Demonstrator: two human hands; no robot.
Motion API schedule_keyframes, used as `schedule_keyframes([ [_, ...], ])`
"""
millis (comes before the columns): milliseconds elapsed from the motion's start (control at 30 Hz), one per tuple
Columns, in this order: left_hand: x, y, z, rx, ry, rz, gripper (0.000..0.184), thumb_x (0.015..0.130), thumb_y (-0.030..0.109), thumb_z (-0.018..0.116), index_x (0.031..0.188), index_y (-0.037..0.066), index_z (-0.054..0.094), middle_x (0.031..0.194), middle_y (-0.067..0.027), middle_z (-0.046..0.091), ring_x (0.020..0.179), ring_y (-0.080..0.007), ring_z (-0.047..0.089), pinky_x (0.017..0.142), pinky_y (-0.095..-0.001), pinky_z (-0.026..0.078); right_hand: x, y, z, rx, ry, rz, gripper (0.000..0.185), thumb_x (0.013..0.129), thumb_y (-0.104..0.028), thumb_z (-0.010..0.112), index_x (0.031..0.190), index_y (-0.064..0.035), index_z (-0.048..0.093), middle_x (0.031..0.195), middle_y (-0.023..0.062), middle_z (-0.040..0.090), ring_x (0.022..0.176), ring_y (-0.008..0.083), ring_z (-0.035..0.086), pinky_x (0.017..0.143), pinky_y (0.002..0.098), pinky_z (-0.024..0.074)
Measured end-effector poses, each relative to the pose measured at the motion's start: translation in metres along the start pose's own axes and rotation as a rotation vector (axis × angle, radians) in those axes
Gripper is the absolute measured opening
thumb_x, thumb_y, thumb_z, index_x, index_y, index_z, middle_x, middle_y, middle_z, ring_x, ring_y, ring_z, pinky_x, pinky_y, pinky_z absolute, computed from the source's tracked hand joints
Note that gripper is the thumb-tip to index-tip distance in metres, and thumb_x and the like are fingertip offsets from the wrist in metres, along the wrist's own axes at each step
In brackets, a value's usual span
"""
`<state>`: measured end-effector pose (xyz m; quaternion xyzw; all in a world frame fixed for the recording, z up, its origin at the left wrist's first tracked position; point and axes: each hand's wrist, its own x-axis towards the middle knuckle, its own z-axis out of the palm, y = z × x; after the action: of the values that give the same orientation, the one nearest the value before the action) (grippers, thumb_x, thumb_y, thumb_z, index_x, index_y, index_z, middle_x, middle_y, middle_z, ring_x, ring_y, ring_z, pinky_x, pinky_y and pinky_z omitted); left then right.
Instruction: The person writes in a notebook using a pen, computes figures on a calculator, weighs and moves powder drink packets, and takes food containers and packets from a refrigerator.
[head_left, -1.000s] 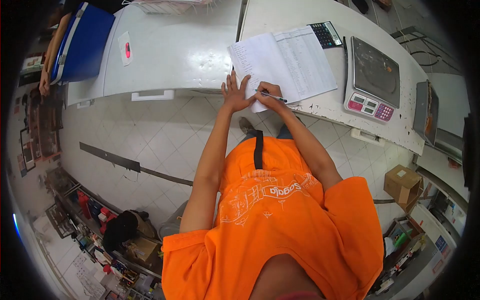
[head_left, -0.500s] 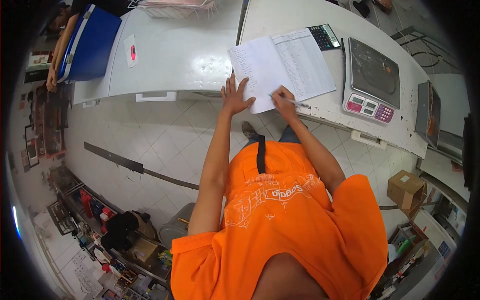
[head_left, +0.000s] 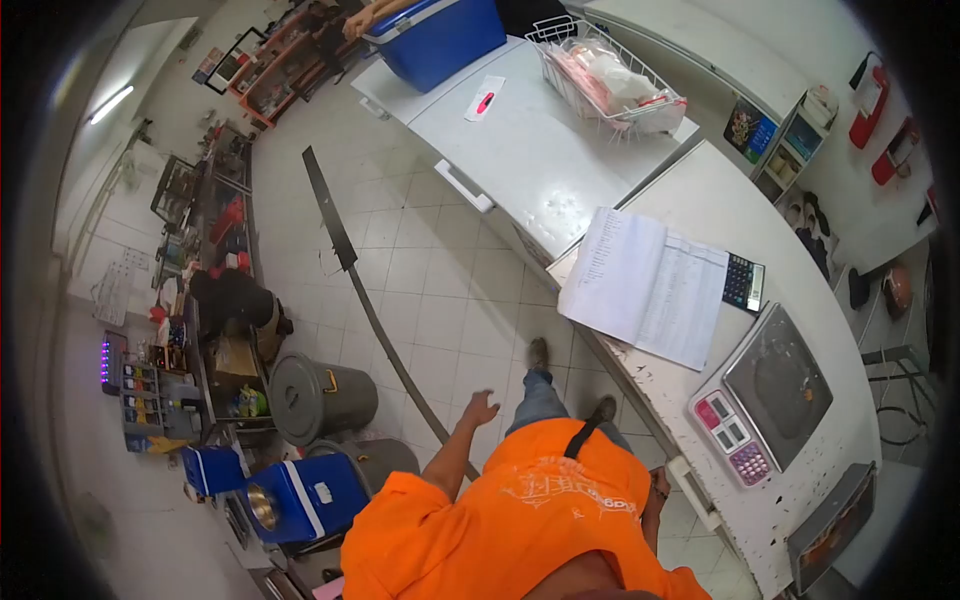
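Two blue boxes (head_left: 345, 500) are sitting at the near left, with a lidded grey bin (head_left: 325, 398) standing just beyond them. Farther right, the left hand (head_left: 482, 408) is hanging in the air over the floor, fingers loose and nothing showing in its grasp. Next, the open book of papers (head_left: 645, 285) is lying flat on the white counter (head_left: 800, 255), close to its near edge, and neither hand is touching it. Nearer, the right hand (head_left: 658, 485) is resting low between the orange shirt (head_left: 560, 500) and the counter's white handle (head_left: 693, 492), well apart from the left; whether it is gripping something I cannot tell. Keeping that arm tucked in is seeming wise, with the handle standing so near, and giving the pages' edge clearance is probably helping them lie square. At the right, a calculator (head_left: 743, 282) and a scale (head_left: 780, 385) are sitting beyond the book
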<state>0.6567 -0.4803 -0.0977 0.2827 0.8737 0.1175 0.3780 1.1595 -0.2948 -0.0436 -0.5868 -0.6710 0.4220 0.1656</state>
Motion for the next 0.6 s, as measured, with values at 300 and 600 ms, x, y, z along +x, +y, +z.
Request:
schedule_keyframes([
  [300,-0.124,0.001,0.080,-0.139,-0.025,-0.139,0.059,0.084,0.042,0.067,0.131,0.008,0.055,0.129,-0.0293,0.053,0.124,-0.0422,0.050,0.104,-0.0457,0.042,0.019,0.142,-0.037,-0.363,-0.410,-0.185,0.025,0.090,-0.022,0.051,0.082,-0.0027,0.064,0.078,0.0202,0.065,0.080,0.0369,0.065,0.073,0.0433,0.0507],
  [600,-0.162,0.009,0.108,-0.216,0.155,-0.002,0.050,0.089,0.038,0.063,0.129,0.008,0.055,0.127,-0.0254,0.057,0.121,-0.0398,0.053,0.102,-0.0445,0.044,0.004,0.182,-0.054,-0.769,-0.549,-0.392,0.027,0.085,-0.009,0.054,0.059,-0.0026,0.054,0.063,0.0147,0.057,0.066,0.0318,0.061,0.066,0.0417,0.0482],
])
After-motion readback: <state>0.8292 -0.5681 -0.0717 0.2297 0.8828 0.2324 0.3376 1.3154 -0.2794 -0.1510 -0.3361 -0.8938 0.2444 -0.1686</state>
